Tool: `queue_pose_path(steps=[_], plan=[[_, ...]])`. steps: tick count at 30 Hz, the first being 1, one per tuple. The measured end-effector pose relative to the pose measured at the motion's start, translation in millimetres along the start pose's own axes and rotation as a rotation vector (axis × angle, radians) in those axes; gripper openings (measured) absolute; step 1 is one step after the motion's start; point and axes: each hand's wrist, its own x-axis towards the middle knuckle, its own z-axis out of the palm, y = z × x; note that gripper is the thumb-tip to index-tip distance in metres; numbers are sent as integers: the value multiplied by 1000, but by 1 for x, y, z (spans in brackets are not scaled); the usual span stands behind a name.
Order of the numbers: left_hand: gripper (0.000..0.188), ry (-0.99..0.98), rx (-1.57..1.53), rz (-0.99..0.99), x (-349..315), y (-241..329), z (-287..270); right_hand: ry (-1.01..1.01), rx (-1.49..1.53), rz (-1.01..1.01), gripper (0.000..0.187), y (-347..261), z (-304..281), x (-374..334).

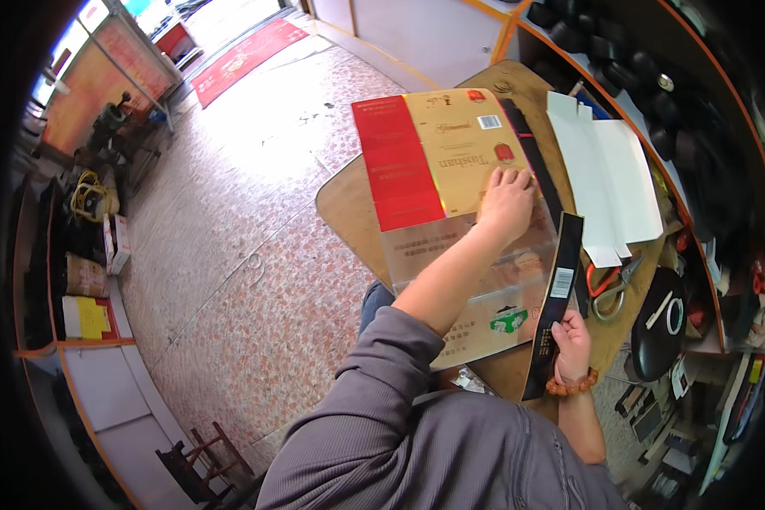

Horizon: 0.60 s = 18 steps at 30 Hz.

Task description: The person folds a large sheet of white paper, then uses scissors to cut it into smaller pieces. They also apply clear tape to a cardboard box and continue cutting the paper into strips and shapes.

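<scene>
My left hand is at the lower right corner of a red and gold printed card sheet, fingers bent and close together over it; its thumb is hidden. Beneath lies a silvery printed sheet with a green picture near its lower part. My right hand, with a beaded bracelet on the wrist, is closed around a long black card strip bearing a white label. The strip stands tilted at the sheets' right side. Orange-red handled scissors lie just beyond it on the brown table.
A folded white card lies on the table's right side, by shelves holding dark items. A black round-ended seat is at the right. Cabinets, a wooden stool and a machine stand left; a red mat lies near the doorway.
</scene>
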Motion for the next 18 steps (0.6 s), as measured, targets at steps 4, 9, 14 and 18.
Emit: queue_pose_path(steps=[4, 9, 14, 18], plan=[[37, -35, 36, 19, 1, 0, 3, 35, -69, -44, 17, -17, -13, 10], [54, 83, -53, 40, 3, 9, 5, -8, -213, -161, 21, -60, -56, 66], [51, 70, -1, 97, 0, 16, 4, -10, -444, -51, 21, -73, -59, 132], [40, 73, 14, 147, 1, 17, 7, -62, -566, -64, 16, -70, -53, 165]])
